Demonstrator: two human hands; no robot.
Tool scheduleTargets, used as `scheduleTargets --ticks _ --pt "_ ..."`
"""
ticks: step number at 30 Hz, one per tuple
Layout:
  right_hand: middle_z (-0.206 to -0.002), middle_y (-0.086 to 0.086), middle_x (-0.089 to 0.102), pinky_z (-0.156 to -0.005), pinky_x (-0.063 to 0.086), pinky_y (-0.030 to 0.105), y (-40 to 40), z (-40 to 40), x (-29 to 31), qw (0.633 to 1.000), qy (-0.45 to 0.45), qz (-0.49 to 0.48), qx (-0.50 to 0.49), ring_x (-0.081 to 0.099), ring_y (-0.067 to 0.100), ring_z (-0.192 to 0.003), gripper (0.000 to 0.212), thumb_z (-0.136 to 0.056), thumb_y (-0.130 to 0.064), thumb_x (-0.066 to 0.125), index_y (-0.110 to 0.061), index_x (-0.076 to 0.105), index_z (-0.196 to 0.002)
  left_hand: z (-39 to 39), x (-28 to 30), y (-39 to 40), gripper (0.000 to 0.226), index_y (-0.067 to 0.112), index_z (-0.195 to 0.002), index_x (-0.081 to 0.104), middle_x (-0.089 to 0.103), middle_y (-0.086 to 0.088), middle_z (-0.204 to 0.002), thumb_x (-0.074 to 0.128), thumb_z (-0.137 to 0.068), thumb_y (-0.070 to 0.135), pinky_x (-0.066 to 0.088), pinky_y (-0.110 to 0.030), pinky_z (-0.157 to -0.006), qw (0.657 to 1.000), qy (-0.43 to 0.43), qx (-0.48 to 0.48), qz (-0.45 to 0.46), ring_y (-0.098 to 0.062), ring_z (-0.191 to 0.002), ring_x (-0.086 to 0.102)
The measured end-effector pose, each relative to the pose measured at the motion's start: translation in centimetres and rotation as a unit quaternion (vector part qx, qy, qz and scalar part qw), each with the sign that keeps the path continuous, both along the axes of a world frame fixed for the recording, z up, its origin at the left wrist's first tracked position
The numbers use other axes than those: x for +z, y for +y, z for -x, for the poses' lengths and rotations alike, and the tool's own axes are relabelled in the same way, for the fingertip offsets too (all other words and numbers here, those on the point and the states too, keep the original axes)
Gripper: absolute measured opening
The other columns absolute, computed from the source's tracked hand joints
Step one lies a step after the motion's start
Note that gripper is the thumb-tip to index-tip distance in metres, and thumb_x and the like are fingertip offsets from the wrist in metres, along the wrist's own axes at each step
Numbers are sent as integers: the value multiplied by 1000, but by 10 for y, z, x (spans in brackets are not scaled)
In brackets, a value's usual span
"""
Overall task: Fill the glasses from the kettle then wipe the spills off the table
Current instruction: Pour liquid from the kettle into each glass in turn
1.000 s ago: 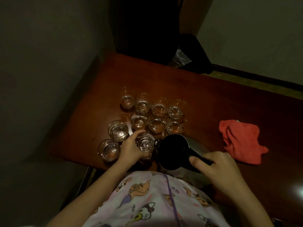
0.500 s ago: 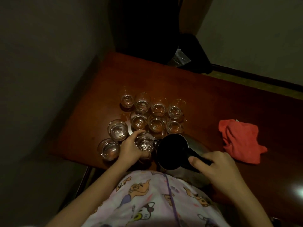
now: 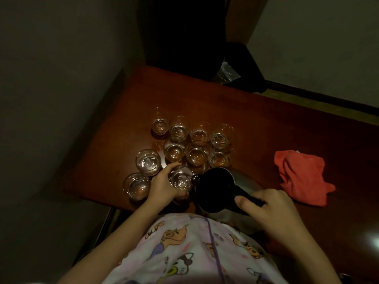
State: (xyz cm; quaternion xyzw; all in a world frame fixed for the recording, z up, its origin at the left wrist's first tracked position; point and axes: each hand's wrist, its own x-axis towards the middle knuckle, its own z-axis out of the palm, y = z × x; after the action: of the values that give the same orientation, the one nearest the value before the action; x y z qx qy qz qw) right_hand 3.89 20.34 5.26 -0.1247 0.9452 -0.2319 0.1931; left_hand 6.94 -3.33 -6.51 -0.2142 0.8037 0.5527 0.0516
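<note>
Tabletop (image 3: 256,124): kettle (image 3: 217,189) between hands, spout at gripped glass (image 3: 181,181)

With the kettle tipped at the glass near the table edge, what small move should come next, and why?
Probably tip the kettle back upright. Its spout sits at the glass that the left hand holds, and the water there ripples high. The right hand grips the handle, so a slight turn of the wrist would stop the flow.

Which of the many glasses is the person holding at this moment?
The glass nearest the kettle's spout, at the near table edge. The left hand grips it alone; all other glasses stand untouched.
</note>
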Motion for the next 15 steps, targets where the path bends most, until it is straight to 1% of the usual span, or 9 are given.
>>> scheduleTargets --ticks 2,5,7,10,13,15 --pt "-39 4 35 -48 24 33 0 0 1 1000 -4 0 1 34 16 -39 60 -55 -70 39 -11 41 -43 0 0 0 80 20 -121 56 59 10 -108 85 -49 1 38 2 -71 1000 2 -2 1 -1 -96 53" --pt "-39 4 33 -48 24 33 0 0 2 1000 -6 -5 -3 33 16 -39 56 -60 -64 47 -13 38 -41 -1 -1 0 79 22 -120 56 60 9 -109 85 -50 1 37 2 -73 1000 2 0 6 -3 -99 54" --pt "-40 5 34 -49 24 33 0 0 2 1000 -3 -12 2 33 17 -40 53 -62 -61 48 -13 38 -42 -1 -2 0 79 23 -120 57 61 8 -109 85 -50 2 37 0 -74 1000 1 4 8 -4 -100 55" --pt "-40 5 35 -49 24 33 0 0 2 1000 -6 -14 7 33 16 -39 56 -61 -63 46 -10 43 -44 -2 -3 -1 79 23 -120 56 61 8 -108 86 -50 3 39 0 -72 1000 2 2 11 -4 -99 55" --pt "-41 5 37 -49 25 33 0 0 2 1000 -3 -14 9 35 17 -40 66 -56 -70 38 -6 46 -47 -3 -4 0 78 24 -119 56 61 9 -107 86 -50 3 38 -1 -72 1000 3 0 11 -4 -98 55" --pt "-41 6 38 -48 25 33 -1 0 1 1000 -1 -13 10 36 18 -41 68 -54 -71 36 -5 47 -48 -3 -3 0 78 24 -119 56 60 11 -105 86 -50 3 37 0 -72 1000 3 2 12 -2 -96 55"
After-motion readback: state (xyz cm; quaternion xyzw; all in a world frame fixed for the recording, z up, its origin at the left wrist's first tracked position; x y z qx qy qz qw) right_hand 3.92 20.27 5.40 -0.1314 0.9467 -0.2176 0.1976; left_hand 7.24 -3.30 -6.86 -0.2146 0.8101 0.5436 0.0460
